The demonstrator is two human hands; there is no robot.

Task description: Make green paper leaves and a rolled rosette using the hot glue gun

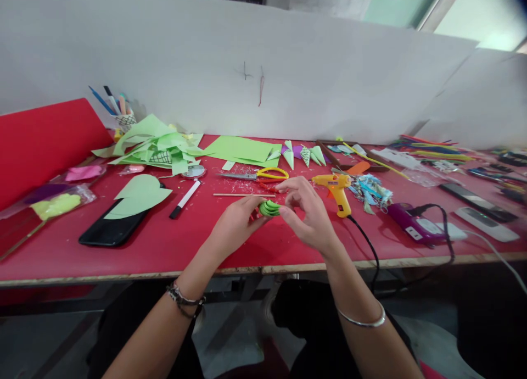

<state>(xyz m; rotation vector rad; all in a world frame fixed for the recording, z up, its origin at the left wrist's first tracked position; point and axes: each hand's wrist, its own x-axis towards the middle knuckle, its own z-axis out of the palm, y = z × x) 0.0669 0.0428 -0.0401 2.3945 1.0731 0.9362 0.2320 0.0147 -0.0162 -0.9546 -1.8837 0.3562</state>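
A small roll of layered green paper [269, 207] is held above the red table near its front edge. My left hand [235, 225] is closed on its left side, thumb below and fingers above. My right hand [307, 214] is just to the right of the roll, its fingers apart and curved, with the thumb tip close to the paper. Beyond my hands lie a thin stick [242, 195] and yellow-handled scissors [269, 174]. The yellow glue gun [338, 195] stands right of my right hand.
Green paper scraps [152, 143] and sheets [242, 150] lie at the back. Paper cones [289, 154] are beside them. At left are a black phone [111, 230] and marker [185, 199]. A purple power box [415, 225] with cables sits at right on the red table [164, 255].
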